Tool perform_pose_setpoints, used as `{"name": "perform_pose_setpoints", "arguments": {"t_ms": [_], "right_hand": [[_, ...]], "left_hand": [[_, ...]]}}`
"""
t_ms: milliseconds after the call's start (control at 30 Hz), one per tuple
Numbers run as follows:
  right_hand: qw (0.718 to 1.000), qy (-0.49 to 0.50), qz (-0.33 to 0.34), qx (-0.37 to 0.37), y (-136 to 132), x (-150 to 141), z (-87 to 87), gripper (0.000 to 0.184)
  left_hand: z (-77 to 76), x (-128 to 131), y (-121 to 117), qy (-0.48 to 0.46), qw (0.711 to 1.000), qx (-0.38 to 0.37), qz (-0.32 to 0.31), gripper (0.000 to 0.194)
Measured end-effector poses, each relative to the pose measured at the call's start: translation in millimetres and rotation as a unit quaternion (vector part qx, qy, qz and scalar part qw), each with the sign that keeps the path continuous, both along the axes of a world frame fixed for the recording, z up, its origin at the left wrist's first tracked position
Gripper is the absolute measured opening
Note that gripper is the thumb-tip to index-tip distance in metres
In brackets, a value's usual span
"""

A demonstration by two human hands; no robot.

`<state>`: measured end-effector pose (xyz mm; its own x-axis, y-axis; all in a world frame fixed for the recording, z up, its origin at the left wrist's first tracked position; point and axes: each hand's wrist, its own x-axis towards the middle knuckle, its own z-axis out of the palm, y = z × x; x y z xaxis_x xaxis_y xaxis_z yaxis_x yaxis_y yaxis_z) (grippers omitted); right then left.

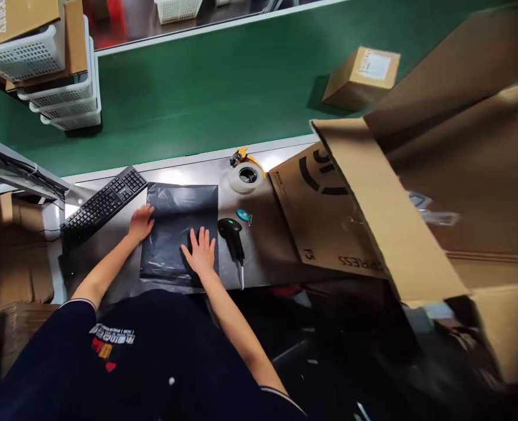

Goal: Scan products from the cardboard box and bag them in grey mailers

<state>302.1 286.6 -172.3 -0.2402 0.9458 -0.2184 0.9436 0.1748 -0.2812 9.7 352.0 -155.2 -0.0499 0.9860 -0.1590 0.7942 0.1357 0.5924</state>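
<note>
A black plastic mailing bag lies flat on the metal table in front of me. At its left edge rests my left hand, fingers stretched toward the bag. My right hand is spread flat on the bag's lower right part, with nothing in its grasp. Just right of the bag lies a black barcode scanner with a green light and a pale cable. Near it is a small teal object, perhaps a cutter. A tape dispenser with a clear roll sits beyond the bag's upper right corner.
A black keyboard lies at the left. Behind the table runs a green conveyor belt, carrying stacked white baskets and a small labelled carton. A large open cardboard box takes up the right side.
</note>
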Motion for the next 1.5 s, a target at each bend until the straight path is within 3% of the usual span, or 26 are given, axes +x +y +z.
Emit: {"name": "perform_pose_setpoints", "arguments": {"t_ms": [100,200,267,400,500,600,733,833,1000,1100,1233,1500], "right_hand": [[0.998,-0.007,0.008,-0.062,-45.7,5.9,-10.0,0.074],[0.997,0.011,0.025,-0.065,-64.4,10.5,-8.9,0.069],[0.994,0.059,0.075,-0.056,-66.3,3.0,-2.9,0.059],[0.958,0.150,0.218,-0.107,-77.8,-47.2,7.4,0.040],[0.946,0.170,0.248,-0.118,-98.3,-93.7,6.8,0.028],[0.955,0.169,0.214,-0.118,-114.3,-124.7,2.1,0.027],[0.969,0.173,0.131,-0.117,-124.1,-138.8,-0.5,0.024],[0.971,0.192,0.076,-0.120,-133.1,-128.3,2.9,0.023],[0.969,0.214,0.040,-0.117,-143.5,-85.9,15.3,0.027],[0.970,0.210,0.064,-0.102,-131.0,-86.8,24.9,0.028],[0.962,0.202,0.153,-0.105,-116.2,-121.3,35.4,0.021],[0.969,0.158,0.157,-0.111,-137.9,-143.9,24.4,0.026]], "left_hand": [[2.6,9.8,-44.2,0.025,0.993,-0.035,-0.109,0.060],[6.5,5.1,-74.5,0.072,0.989,-0.034,-0.128,0.063],[9.9,-5.2,-92.3,0.102,0.984,-0.028,-0.143,0.059],[12.6,-24.1,-129.2,0.115,0.971,-0.052,-0.202,0.047],[8.1,-28.9,-148.5,0.125,0.966,-0.062,-0.219,0.052],[1.7,-29.3,-155.6,0.135,0.965,-0.066,-0.213,0.056],[-4.1,-31.1,-157.1,0.147,0.965,-0.073,-0.203,0.059],[-4.5,-33.2,-158.7,0.159,0.965,-0.072,-0.197,0.059],[3.6,-28.8,-161.3,0.187,0.963,-0.071,-0.179,0.059],[12.1,-22.6,-165.1,0.203,0.960,-0.072,-0.178,0.059],[22.3,-18.5,-173.2,0.227,0.953,-0.086,-0.180,0.059],[22.0,-25.8,-175.1,0.228,0.950,-0.106,-0.184,0.060]]}}
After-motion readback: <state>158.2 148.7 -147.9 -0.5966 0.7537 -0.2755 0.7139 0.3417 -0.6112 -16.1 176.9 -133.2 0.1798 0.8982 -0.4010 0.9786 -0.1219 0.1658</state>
